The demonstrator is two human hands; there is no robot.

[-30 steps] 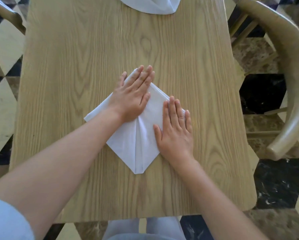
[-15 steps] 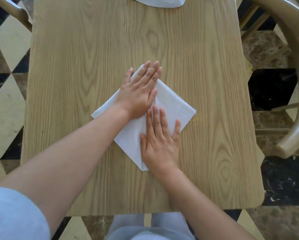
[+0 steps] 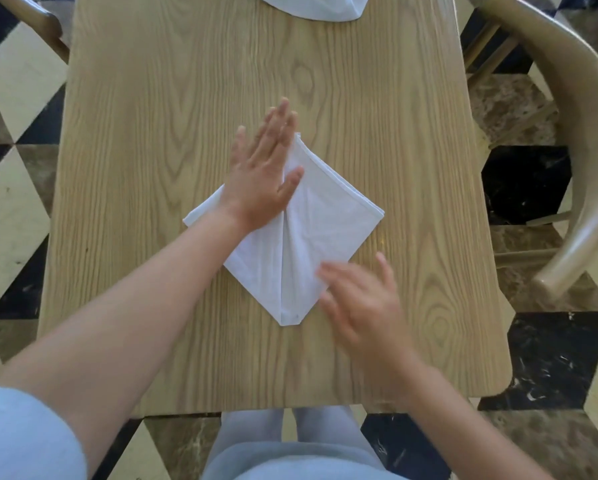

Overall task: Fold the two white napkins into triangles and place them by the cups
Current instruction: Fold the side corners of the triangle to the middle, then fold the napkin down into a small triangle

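Observation:
A white napkin (image 3: pixel 311 237) lies folded in a kite shape at the middle of the wooden table (image 3: pixel 152 133), its point toward me and a crease down its centre. My left hand (image 3: pixel 263 174) rests flat on the napkin's upper left part, fingers together and reaching past its far corner. My right hand (image 3: pixel 363 303) is blurred, fingers spread, at the napkin's lower right edge and holding nothing. A second white napkin (image 3: pixel 311 6) shows partly at the table's far edge. No cups are in view.
A curved wooden chair back (image 3: pixel 581 140) stands close to the table's right side, and another chair part (image 3: pixel 31 15) sits at the top left. The floor (image 3: pixel 10 202) is checkered tile. My lap is below the near table edge.
My right hand has slid off the napkin's centre toward its lower right edge. My left hand has shifted slightly up and left on the napkin. The napkin's right flap is uncovered.

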